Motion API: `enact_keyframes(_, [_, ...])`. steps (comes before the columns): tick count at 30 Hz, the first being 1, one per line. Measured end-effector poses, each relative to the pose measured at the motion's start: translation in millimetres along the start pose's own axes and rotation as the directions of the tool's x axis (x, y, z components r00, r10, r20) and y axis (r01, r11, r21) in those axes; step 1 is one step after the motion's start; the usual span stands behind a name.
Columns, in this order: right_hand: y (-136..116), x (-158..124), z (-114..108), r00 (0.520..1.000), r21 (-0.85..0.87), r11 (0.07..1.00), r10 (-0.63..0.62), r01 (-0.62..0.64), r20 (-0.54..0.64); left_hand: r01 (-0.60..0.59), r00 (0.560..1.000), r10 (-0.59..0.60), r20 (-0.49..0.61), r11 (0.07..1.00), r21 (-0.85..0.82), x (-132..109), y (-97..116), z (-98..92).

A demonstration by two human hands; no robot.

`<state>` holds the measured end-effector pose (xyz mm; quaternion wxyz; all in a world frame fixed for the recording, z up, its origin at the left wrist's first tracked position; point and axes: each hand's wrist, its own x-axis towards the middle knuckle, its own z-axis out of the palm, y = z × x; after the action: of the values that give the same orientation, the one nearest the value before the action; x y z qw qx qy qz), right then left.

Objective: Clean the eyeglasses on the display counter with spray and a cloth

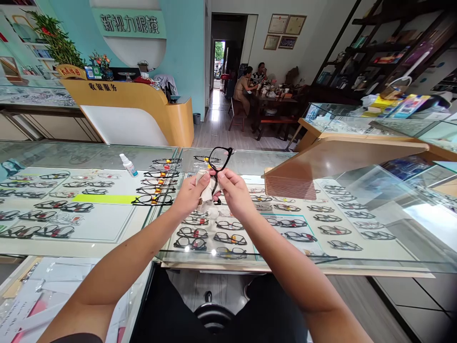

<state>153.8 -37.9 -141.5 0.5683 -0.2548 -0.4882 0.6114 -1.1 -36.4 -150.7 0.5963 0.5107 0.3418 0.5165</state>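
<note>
Above the glass counter, black-framed eyeglasses (228, 166) are held up between my two hands, one lens rising over the fingers. My right hand (235, 190) is closed on the frame, thumb and fingers pinching it near the middle. In my left hand (189, 193) a pale cleaning cloth (207, 191) is pinched against the glasses; the fingers and cloth hide part of them. Just left of my left hand, a row of dark eyeglasses (157, 189) rests on the counter top. A white spray bottle (128, 165) stands farther left.
The glass display counter (228, 264) holds many eyeglasses under its top. A wooden-framed mirror or panel (321, 162) leans at the right. Lower left is an open drawer (64, 281) with papers. Beyond are a reception desk (124, 95) and two people (246, 85) seated at a table.
</note>
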Motion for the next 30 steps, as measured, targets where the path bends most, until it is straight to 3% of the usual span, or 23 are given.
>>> enact_keyframes(5, [-6, 3, -5, 0.996, 0.019, 0.999, 0.035, -0.034, -0.077, 0.004, 0.990, -0.015, 0.137, 0.997, 0.078, 6, 2, -13.6])
enact_keyframes(10, [-9, 5, -8, 0.996, 0.007, 0.999, 0.038, -0.038, -0.079, 0.044, 0.965, -0.069, 0.253, 0.994, 0.103, 7, 12, -23.6])
enact_keyframes(16, [-1, 4, -9, 0.997, -0.031, 0.998, 0.054, -0.056, -0.059, 0.079, 0.978, -0.093, 0.186, 0.994, 0.082, 2, 9, -11.9])
enact_keyframes(21, [1, 1, -6, 1.000, -0.079, 0.997, 0.002, -0.001, 0.024, 0.079, 0.990, -0.085, 0.114, 0.996, 0.051, -2, 8, -5.9])
enact_keyframes(25, [1, -2, -2, 1.000, -0.075, 0.997, -0.019, 0.020, 0.016, 0.057, 0.998, -0.057, 0.033, 0.998, 0.000, -2, 9, -5.4])
enact_keyframes(30, [-6, 1, -4, 1.000, -0.089, 0.996, -0.003, 0.004, 0.012, 0.009, 0.995, -0.014, 0.102, 0.999, 0.051, 3, 6, -11.6])
